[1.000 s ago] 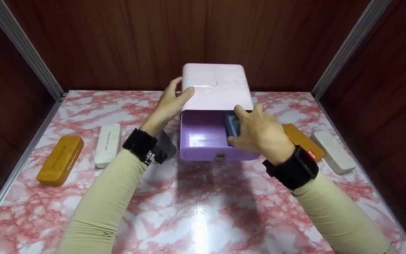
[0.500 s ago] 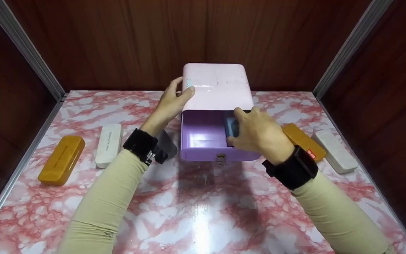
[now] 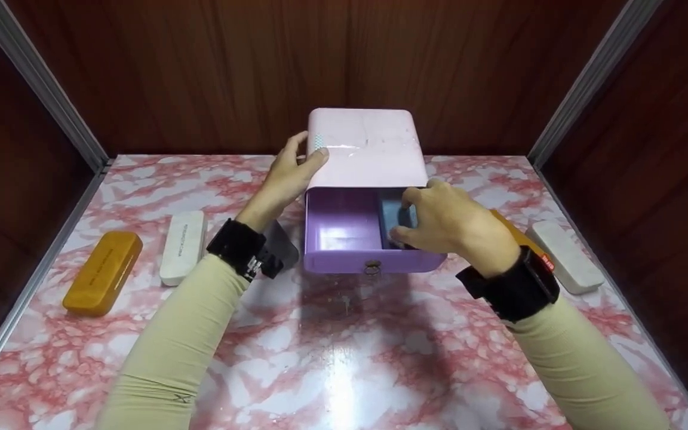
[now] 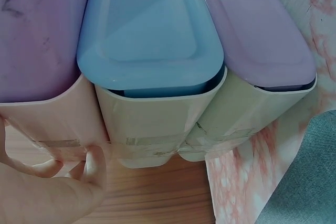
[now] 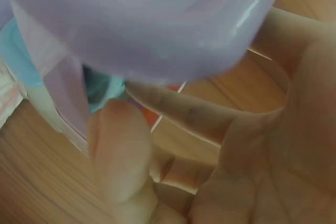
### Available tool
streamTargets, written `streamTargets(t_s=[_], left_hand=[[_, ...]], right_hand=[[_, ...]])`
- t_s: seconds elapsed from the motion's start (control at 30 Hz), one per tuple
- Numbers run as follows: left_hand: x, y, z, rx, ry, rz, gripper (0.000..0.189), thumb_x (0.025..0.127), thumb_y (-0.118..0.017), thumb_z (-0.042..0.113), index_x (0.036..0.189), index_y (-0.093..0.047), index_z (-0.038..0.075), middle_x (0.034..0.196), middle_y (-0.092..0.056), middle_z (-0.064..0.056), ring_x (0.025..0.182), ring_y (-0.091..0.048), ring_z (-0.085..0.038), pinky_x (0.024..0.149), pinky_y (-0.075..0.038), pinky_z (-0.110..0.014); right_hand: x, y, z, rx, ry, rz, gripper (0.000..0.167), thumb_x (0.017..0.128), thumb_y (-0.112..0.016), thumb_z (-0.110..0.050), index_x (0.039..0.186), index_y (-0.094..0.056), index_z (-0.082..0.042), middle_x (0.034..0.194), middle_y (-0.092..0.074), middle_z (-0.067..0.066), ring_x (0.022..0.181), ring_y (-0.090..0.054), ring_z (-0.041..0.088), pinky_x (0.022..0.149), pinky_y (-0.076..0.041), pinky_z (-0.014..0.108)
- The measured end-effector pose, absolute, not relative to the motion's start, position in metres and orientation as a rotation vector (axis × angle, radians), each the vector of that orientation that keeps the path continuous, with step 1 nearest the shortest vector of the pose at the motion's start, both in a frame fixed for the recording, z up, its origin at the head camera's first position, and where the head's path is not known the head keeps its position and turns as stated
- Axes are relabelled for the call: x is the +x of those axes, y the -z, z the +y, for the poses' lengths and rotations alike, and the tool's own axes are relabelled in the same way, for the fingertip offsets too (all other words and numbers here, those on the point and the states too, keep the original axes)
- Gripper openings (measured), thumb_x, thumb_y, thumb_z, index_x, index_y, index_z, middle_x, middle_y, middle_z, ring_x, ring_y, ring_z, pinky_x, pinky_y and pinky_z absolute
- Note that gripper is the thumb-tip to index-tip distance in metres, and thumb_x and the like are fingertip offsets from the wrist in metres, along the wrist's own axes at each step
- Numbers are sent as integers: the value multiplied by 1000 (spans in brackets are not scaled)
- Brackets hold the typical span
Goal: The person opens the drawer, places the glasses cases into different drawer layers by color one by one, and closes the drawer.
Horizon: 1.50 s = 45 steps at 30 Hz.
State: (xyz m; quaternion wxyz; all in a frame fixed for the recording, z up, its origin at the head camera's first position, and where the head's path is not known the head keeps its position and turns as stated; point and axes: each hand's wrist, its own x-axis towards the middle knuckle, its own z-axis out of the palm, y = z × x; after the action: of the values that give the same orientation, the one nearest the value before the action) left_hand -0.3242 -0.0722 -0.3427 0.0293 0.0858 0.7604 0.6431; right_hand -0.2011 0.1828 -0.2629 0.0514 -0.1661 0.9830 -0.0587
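In the head view a stacked drawer cabinet with a pink top stands at the back of the table, its upper purple drawer pulled out. My left hand grips the cabinet's left upper side, thumb over the top edge, fingers along the side. A blue case lies in the right part of the drawer, partly hidden. Over the drawer's right side is my right hand, thumb and fingers spread apart around the case. In the right wrist view, the index fingertip is right at the teal-blue surface.
Left of the cabinet lie a mustard glasses case, a white one and a dark grey item, half hidden by the wrist. On the right are another mustard case and another white one. Blue and lilac drawers are shut below.
My right hand has shifted a little to the right and its fingers have loosened, so more of the blue case shows in the drawer. The left hand has stayed in place.
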Motion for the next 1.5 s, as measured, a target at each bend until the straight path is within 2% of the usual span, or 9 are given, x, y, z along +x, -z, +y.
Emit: streamTargets(t_s=[0.37,0.6,0.77,0.93,1.1,1.27,1.5], left_hand=[[-325,345,-73,281,-1986,2344,75,106,-63,39,167,-29,14,161,-43,-16,142,-51,-25,110,-53,-39],[-325,345,-73,288,-1972,2378,74,105,-63,40,167,-30,15,164,-40,-16,146,-48,-27,113,-51,-41],[-324,346,-73,263,-1985,2361,75,104,-64,42,167,-32,18,164,-42,-15,146,-48,-25,113,-50,-40],[-323,345,-74,255,-1989,2350,75,104,-65,44,167,-33,19,160,-48,-15,143,-51,-23,111,-52,-39],[-320,342,-76,228,-1953,2386,77,103,-66,47,167,-33,21,162,-47,-15,146,-49,-23,114,-50,-40],[-319,341,-78,226,-1925,2424,77,102,-66,46,167,-35,18,163,-46,-15,148,-47,-24,117,-47,-40],[-314,338,-83,298,-1901,2490,73,102,-67,39,165,-38,15,160,-51,-9,140,-53,-21,115,-48,-35]], right_hand=[[-203,261,197,-591,316,2995,47,96,-74,-40,127,-73,-5,126,-66,26,113,-65,39,97,-55,58],[-209,259,209,-742,547,3117,32,96,-75,-30,113,-74,-4,100,-73,14,90,-69,30,82,-56,48],[-213,258,216,-722,693,3194,25,96,-75,-29,109,-77,-7,99,-74,11,91,-69,26,82,-54,45],[-216,258,221,-717,830,3240,24,98,-73,-27,111,-78,-7,102,-73,11,86,-71,26,82,-55,43],[-222,261,224,-681,920,3276,26,99,-73,-27,115,-76,-7,105,-73,13,89,-70,29,83,-55,43],[-230,268,230,-602,1041,3268,33,99,-73,-25,125,-71,-6,115,-70,16,98,-72,34,88,-57,48],[-240,275,238,-432,1340,3109,48,102,-71,-30,146,-59,-14,141,-61,17,121,-67,37,101,-56,54]])
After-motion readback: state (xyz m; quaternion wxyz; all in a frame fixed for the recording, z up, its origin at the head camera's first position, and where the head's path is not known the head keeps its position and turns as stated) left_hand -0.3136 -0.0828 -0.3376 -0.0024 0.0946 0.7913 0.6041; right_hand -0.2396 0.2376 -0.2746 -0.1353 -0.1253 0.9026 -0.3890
